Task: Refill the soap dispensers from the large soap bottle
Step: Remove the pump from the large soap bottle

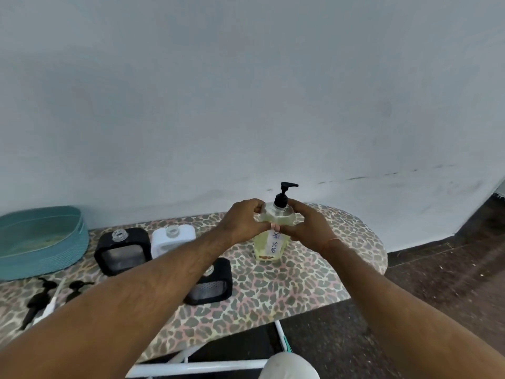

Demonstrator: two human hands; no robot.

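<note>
One text can be read: a white label (274, 242) stuck on the front of the soap bottle (269, 248) carries handwritten dark letters running down its length. The word "SOAP" is plain. Above it stand the letters "SH", the end of a word whose start is hidden behind the thumbs of the left hand (244, 221) and right hand (306, 225).

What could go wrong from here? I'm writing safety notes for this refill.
Both hands, left hand and right hand, hold the large soap bottle near the rounded board end; it might slip off. The open dispensers crowd close; pouring could knock one or spill onto the cover.
</note>
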